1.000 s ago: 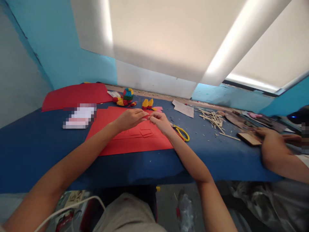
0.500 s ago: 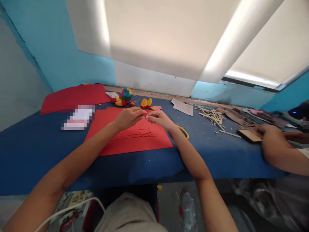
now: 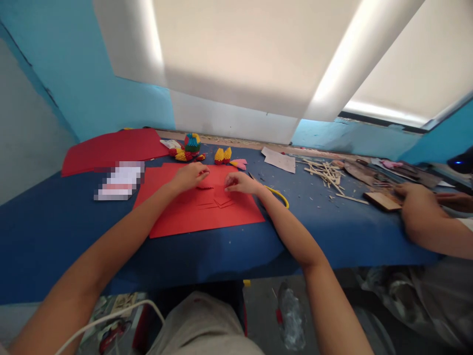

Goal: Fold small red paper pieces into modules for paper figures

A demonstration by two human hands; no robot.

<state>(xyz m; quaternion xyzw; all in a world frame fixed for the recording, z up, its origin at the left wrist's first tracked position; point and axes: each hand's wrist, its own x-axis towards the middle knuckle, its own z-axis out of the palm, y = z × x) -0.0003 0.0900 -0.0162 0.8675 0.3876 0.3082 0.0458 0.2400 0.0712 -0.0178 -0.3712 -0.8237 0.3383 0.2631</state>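
Observation:
Red paper sheets (image 3: 173, 224) lie stacked on the blue table. My left hand (image 3: 189, 176) hovers over their far half, fingers loosely bent, with nothing visible in them. Just below its fingertips lies a small row of folded red pieces (image 3: 206, 187) with a jagged edge. To the right, my right hand (image 3: 240, 183) is held with thumb and fingers curved apart and nothing visible between them. Several small cut red paper rectangles (image 3: 223, 201) lie on the sheets in front of it. Scissors with a yellow handle (image 3: 280, 195) rest beside my right wrist, partly hidden.
Behind the sheets stand a multicoloured folded-paper figure (image 3: 192, 143) and yellow-and-red paper pieces (image 3: 222, 156). More red sheets (image 3: 111, 150) lie at the back left. Thin wooden sticks (image 3: 327, 175) are scattered rightward, near a co-worker's hand (image 3: 414, 192) on a wooden block (image 3: 384, 201).
My hands were fingertip to fingertip and have moved apart, the left one slightly leftward. The row of folded red pieces now shows between them.

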